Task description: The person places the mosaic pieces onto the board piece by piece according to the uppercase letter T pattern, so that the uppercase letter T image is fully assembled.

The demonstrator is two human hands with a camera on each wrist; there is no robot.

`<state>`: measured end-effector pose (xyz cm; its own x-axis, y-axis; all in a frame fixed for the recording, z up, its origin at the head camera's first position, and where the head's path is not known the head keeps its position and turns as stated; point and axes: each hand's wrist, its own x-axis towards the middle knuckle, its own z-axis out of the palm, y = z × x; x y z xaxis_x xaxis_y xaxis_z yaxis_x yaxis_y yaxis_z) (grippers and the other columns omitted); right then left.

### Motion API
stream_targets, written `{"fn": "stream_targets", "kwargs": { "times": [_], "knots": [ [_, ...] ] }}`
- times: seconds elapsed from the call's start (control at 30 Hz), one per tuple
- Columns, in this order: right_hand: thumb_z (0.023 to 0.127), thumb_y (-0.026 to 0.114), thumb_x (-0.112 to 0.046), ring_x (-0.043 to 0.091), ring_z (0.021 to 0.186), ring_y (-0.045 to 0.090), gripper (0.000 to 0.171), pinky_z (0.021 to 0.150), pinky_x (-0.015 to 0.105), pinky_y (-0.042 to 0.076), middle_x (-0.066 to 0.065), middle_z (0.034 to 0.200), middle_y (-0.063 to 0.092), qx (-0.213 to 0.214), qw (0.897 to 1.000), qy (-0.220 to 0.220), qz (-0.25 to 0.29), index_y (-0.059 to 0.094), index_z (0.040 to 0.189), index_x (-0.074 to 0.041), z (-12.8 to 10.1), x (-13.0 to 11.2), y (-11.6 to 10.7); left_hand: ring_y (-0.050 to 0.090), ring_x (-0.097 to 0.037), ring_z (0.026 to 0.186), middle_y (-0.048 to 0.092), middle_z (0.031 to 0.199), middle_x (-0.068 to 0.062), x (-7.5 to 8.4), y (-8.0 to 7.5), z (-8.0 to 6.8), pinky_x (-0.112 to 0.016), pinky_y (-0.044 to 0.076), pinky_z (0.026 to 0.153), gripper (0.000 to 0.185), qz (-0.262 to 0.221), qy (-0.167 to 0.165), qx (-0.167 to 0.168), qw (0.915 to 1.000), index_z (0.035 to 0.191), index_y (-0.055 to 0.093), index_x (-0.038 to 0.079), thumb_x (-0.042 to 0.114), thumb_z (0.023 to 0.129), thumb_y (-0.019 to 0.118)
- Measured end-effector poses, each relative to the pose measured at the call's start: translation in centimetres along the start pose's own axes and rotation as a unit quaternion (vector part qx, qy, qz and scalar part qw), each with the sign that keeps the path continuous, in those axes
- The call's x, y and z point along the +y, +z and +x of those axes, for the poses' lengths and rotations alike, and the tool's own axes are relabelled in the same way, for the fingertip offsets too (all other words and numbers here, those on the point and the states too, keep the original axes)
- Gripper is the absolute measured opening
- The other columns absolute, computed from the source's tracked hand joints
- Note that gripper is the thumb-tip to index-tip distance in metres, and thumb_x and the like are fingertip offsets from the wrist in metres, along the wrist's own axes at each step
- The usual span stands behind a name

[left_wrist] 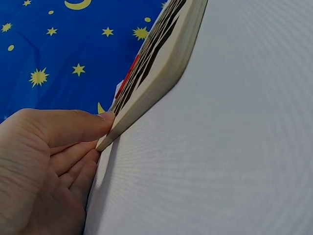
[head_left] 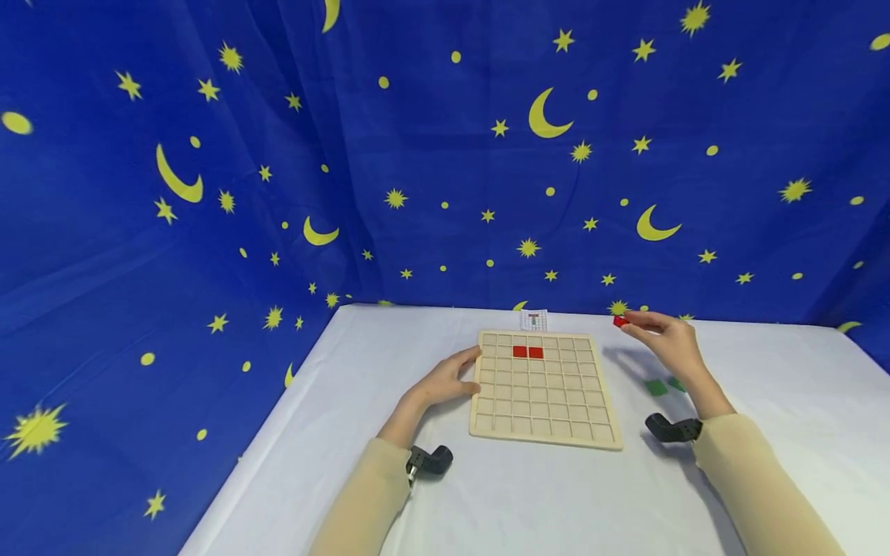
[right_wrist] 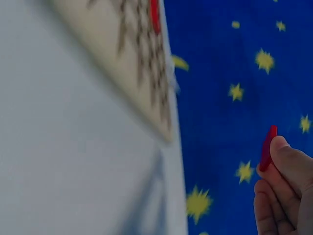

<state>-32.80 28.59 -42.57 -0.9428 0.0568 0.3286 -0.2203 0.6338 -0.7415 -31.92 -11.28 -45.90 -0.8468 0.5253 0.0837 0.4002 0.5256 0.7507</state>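
Observation:
A light wooden grid board [head_left: 545,401] lies flat on the white table, with two red square tiles [head_left: 519,351] side by side in its second row from the far end. My left hand [head_left: 445,380] rests against the board's left edge, thumb and fingertips spread apart along it. In the left wrist view, the thumb of the left hand [left_wrist: 63,132] touches the rim. Raised above the table beyond the board's far right corner, my right hand [head_left: 667,344] pinches a red tile [right_wrist: 268,148] between thumb and fingers.
Two green tiles [head_left: 656,388] lie on the table right of the board, one partly hidden by the right wrist. A small printed grid card [head_left: 534,320] sits behind the board. A blue star-and-moon cloth [head_left: 431,154] hangs at the back and left.

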Motion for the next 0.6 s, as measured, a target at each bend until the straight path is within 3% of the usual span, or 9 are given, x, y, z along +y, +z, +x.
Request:
{"fn": "stream_targets", "kwargs": {
  "times": [0.23,0.6],
  "knots": [
    [0.087,0.067,-0.037,0.033,0.106,0.058,0.049,0.086,0.05,0.05,0.018,0.117,0.063,-0.052,0.997,-0.044,0.034,0.064,0.12,-0.001,1.6,-3.6,2.7,0.035,-0.028,0.134,0.036,0.146,-0.018,-0.2,-0.2,0.0,-0.033,0.026,0.111,0.074,0.005,0.006,0.004,1.0,0.144,0.031,-0.005,0.007,0.083,0.07],
    [0.086,0.068,-0.037,0.031,0.106,0.059,0.049,0.088,0.048,0.051,0.015,0.116,0.064,-0.089,0.99,-0.055,0.093,0.063,0.12,-0.001,2.5,-6.7,6.3,0.033,-0.027,0.135,0.036,0.147,-0.017,0.0,-0.1,-0.1,-0.032,0.024,0.112,0.074,0.0,-0.003,0.001,1.0,0.144,0.031,-0.005,0.007,0.082,0.07]
  ]
}}
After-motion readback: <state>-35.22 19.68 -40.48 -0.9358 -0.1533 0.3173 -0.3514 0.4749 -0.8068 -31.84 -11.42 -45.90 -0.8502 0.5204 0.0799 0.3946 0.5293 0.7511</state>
